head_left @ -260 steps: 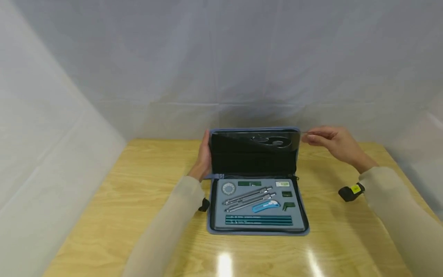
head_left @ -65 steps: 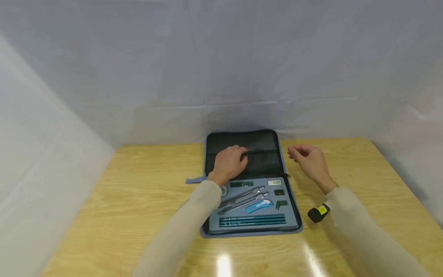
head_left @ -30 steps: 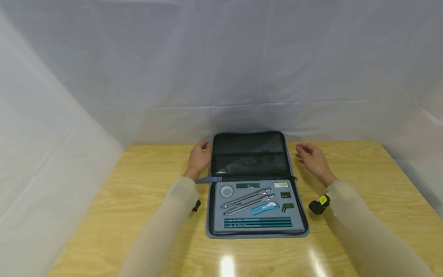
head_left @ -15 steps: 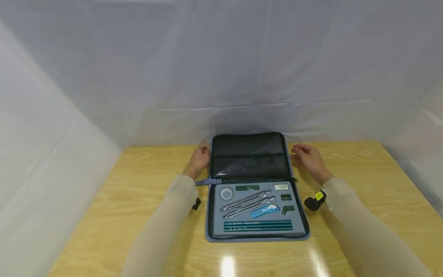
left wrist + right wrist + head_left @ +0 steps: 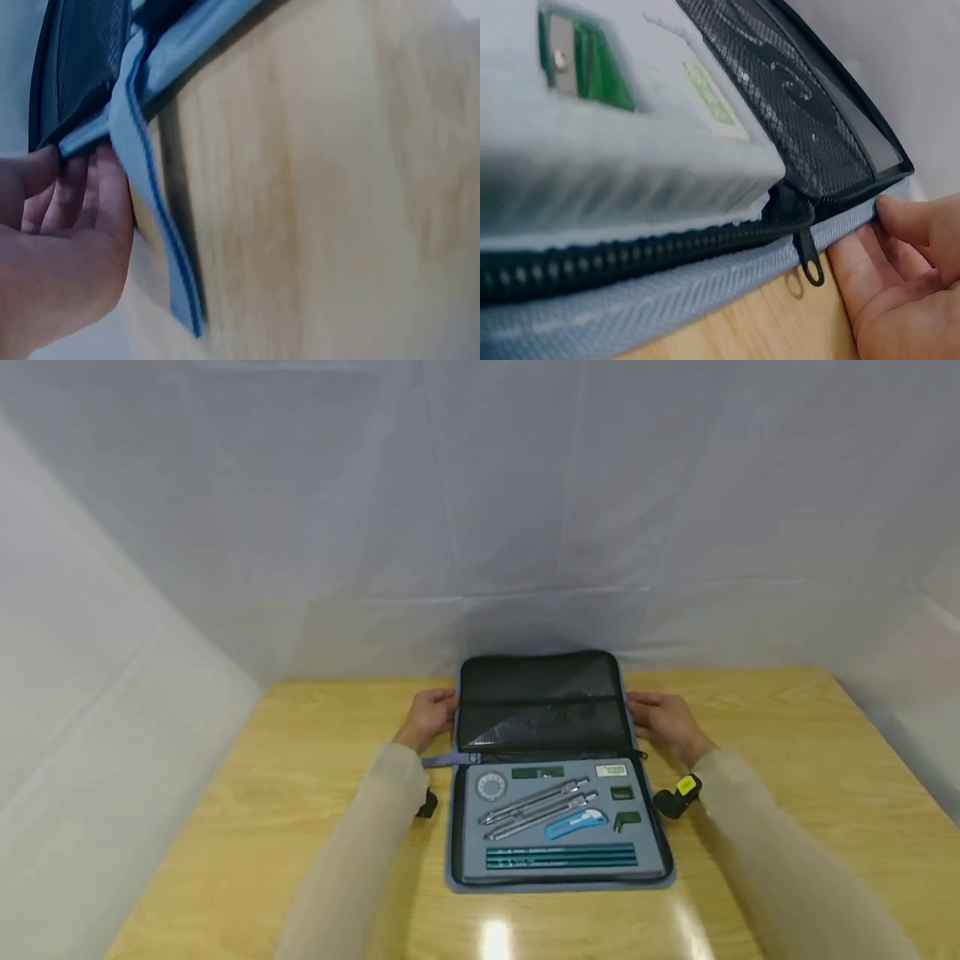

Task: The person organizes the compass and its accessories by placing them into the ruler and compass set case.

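A blue-grey zip case [image 5: 557, 887] lies unfolded on the wooden table. Its black-lined lid [image 5: 502, 678], with a mesh pocket, leans back, and a clear sheet shows in that pocket. My left hand [image 5: 431, 717] pinches the lid's left edge, thumb above and fingers underneath. Opposite it, my right hand [image 5: 664, 720] holds the lid's right edge the same way, close to the zipper pull [image 5: 808, 259]. The grey tray [image 5: 474, 860] bears two silver compasses [image 5: 536, 810], a blue cutter [image 5: 576, 823], dark green pencils [image 5: 561, 857], a white eraser [image 5: 611, 770] and a green sharpener [image 5: 585, 60].
A blue fabric strap [image 5: 154, 180] hangs from the case's left side onto the table [image 5: 300, 827]. Grey-white sheeting [image 5: 375, 527] stands behind the table, and more sheeting closes both sides.
The lid, once raised with my right hand at a clear sheet, now leans back. My left hand has left the pocket for the left edge; my right hand has moved in to the right edge.
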Available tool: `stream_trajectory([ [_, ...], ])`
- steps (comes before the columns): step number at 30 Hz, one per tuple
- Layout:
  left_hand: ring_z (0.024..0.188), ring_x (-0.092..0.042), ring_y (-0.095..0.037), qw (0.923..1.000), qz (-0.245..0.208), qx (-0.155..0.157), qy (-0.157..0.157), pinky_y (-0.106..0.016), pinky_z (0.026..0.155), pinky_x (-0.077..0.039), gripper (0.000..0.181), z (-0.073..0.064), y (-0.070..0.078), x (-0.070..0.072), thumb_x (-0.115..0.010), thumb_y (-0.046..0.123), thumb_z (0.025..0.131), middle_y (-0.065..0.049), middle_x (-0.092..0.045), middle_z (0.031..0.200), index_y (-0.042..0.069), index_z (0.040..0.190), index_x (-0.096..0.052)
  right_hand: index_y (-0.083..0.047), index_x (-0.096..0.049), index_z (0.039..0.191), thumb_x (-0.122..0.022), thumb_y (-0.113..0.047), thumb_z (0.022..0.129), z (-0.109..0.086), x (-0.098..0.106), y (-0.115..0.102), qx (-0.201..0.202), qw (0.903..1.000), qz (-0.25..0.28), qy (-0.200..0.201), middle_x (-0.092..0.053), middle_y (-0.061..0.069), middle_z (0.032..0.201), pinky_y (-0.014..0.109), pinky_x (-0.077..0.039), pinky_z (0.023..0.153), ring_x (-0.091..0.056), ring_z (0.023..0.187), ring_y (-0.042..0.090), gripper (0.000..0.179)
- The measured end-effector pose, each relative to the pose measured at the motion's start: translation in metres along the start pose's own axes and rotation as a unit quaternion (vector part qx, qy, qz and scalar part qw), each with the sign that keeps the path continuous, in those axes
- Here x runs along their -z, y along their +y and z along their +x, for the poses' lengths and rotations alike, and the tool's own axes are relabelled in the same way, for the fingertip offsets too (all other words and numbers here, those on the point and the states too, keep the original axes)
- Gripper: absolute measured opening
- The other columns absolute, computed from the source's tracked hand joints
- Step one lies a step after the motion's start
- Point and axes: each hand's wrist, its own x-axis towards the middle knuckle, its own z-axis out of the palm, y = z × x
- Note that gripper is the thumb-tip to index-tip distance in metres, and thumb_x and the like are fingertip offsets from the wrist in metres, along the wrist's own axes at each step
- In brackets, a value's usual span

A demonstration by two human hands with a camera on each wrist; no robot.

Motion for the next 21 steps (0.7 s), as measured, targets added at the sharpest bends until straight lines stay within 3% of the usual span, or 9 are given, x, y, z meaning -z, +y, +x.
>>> stream_trajectory([
  [3,0.091,-0.059,-0.022,1.0000,0.000,0.008,-0.005,-0.036,0.084,-0.051,0.040,0.008,-0.009,0.005,-0.045,0.004,0.100,-0.026,-0.056,0.122,-0.011,0.137,-0.042,0.011,-0.037,0.140,-0.048,-0.005,0.099,0.001,0.000,0.003,-0.008,0.9998,0.014,-0.009,-0.063,-0.001,0.097,0.026,-0.054,0.075,-0.064,0.083,0.006,0.045],
  [8,0.079,-0.059,-0.015,0.9999,-0.004,0.001,0.016,-0.028,0.070,-0.053,0.038,0.029,-0.028,0.013,-0.052,0.005,0.097,-0.019,-0.061,0.114,-0.007,0.133,-0.050,0.009,-0.038,0.141,-0.050,-0.007,0.099,0.002,-0.001,0.004,-0.006,0.9999,0.000,-0.014,-0.061,0.008,0.111,0.028,-0.053,0.078,-0.064,0.085,0.006,0.046],
  [15,0.075,-0.060,-0.012,0.9996,-0.019,-0.006,0.023,-0.026,0.065,-0.054,0.034,0.031,-0.025,0.019,-0.054,0.003,0.095,-0.014,-0.063,0.102,-0.007,0.128,-0.054,0.011,-0.040,0.138,-0.051,-0.006,0.098,0.004,-0.004,0.003,0.024,0.9996,0.010,-0.013,-0.064,-0.004,0.096,0.028,-0.054,0.076,-0.065,0.082,0.007,0.045],
  [21,0.077,-0.061,-0.013,0.9995,-0.013,-0.027,0.012,-0.035,0.078,-0.054,0.034,0.035,-0.020,0.020,-0.055,0.004,0.094,-0.015,-0.063,0.103,-0.008,0.126,-0.055,0.010,-0.040,0.138,-0.052,-0.008,0.098,0.005,-0.001,0.003,0.045,0.9990,0.005,0.002,-0.063,-0.003,0.099,0.027,-0.053,0.077,-0.064,0.086,0.005,0.045],
])
